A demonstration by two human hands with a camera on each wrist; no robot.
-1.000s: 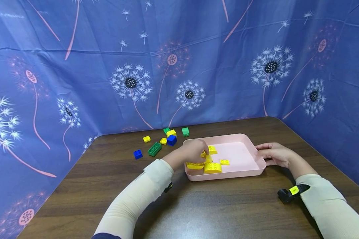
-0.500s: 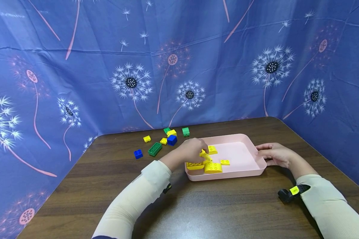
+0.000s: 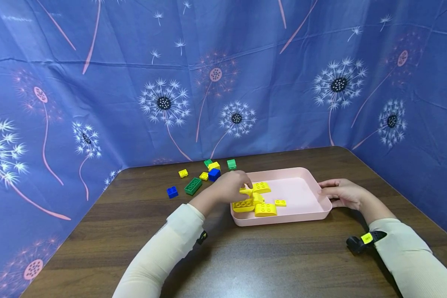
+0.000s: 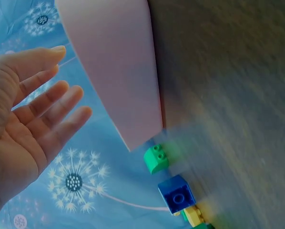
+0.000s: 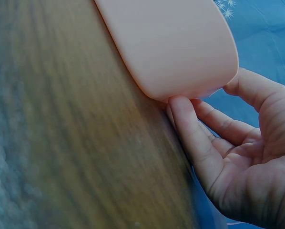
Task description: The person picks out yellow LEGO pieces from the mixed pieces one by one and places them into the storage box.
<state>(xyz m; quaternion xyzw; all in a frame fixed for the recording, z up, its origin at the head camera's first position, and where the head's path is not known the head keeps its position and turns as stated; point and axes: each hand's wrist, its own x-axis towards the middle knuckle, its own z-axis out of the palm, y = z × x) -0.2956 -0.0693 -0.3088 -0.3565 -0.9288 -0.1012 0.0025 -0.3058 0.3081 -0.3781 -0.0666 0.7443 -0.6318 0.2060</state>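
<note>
1. Yellow bricks (image 3: 265, 210): inside the tray (image 3: 299, 194), grouped toward its left end.
2. Left hand (image 3: 227, 188): over the tray's left end, near the yellow bricks; grip wide, fingers loosely bent and spaced apart.
3. Right hand (image 3: 344, 194): grip holding the tray's right end.
4. Tabletop (image 3: 283, 260): dark wood-grain, supporting the tray.
5. Loose bricks (image 3: 193, 186), green, blue and yellow: on the tabletop, left of the tray and toward the curtain (image 3: 275, 82).

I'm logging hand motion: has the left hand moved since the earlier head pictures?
Yes. Against the pink tray, the left hand has shifted left, leaving more of the yellow bricks in view.
</note>
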